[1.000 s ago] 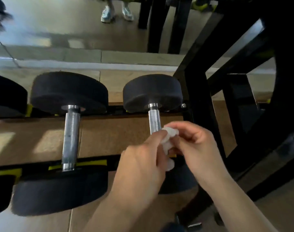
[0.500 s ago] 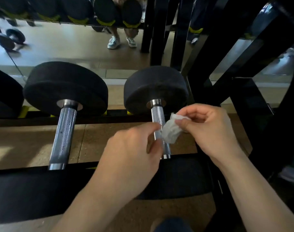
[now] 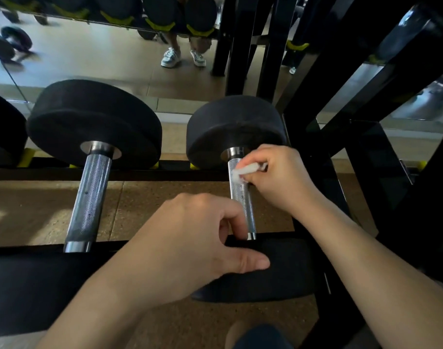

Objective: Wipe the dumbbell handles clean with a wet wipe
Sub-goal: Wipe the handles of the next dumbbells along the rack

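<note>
Two black dumbbells lie side by side on a rack. The right dumbbell's knurled steel handle (image 3: 241, 197) runs from its far head (image 3: 234, 124) to its near head (image 3: 278, 270). My right hand (image 3: 278, 177) pinches a crumpled white wet wipe (image 3: 243, 172) and presses it against the far end of that handle. My left hand (image 3: 190, 243) grips the near head, with curled fingers over its inner edge by the handle's near end and the thumb on its rim. The left dumbbell's handle (image 3: 89, 197) is untouched.
Black rack uprights and braces (image 3: 323, 137) stand close on the right. A mirror (image 3: 102, 61) behind the rack reflects more dumbbells and a person's legs in sneakers. Another black head (image 3: 3, 132) shows at the far left. Brown cork-like floor (image 3: 165, 197) lies under the handles.
My right hand has carried the wipe from mid-air onto the far end of the right handle. My left hand has let go of the wipe and dropped onto the near head.
</note>
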Action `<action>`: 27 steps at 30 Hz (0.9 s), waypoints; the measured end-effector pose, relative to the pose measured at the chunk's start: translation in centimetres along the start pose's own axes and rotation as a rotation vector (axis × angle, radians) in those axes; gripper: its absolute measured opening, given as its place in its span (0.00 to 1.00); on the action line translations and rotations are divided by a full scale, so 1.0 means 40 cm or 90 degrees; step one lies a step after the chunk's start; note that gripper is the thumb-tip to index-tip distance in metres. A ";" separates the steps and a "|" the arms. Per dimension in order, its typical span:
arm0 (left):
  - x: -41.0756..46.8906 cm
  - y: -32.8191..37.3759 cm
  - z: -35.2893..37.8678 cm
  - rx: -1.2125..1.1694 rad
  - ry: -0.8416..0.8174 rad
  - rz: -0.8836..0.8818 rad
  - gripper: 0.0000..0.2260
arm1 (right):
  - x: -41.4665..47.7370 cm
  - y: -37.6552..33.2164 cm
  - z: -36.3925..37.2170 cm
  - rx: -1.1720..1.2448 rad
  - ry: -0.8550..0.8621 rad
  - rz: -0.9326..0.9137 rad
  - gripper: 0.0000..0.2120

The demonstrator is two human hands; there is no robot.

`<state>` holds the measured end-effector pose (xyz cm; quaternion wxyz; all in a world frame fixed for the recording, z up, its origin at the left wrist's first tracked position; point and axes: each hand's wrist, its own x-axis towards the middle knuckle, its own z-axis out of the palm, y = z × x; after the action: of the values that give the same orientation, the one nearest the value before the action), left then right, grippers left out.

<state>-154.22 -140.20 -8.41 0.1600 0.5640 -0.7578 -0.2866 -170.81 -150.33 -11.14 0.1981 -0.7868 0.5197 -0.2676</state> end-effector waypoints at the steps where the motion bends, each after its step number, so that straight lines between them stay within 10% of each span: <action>1: -0.001 -0.002 -0.003 0.000 -0.007 0.002 0.17 | -0.005 0.005 -0.005 0.010 -0.013 0.006 0.07; 4: 0.000 -0.013 -0.012 -0.015 -0.039 0.002 0.15 | -0.060 0.002 -0.020 0.032 -0.174 0.013 0.15; 9: 0.014 -0.022 -0.009 -0.080 -0.056 0.011 0.12 | 0.013 0.012 0.009 0.020 0.025 -0.006 0.06; 14: 0.032 -0.030 -0.015 -0.088 -0.002 0.016 0.07 | -0.057 0.020 -0.011 0.048 -0.137 0.007 0.13; 19: 0.137 -0.033 -0.031 -0.028 0.140 0.011 0.04 | 0.002 0.016 0.009 0.075 0.008 0.011 0.06; 27: 0.215 -0.048 0.029 -0.033 0.105 0.015 0.11 | -0.051 0.034 -0.062 0.198 -0.260 0.088 0.08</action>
<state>-156.08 -148.43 -11.20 0.2401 0.5726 -0.7406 -0.2568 -173.97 -149.05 -10.42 0.4353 -0.7470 0.4743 -0.1661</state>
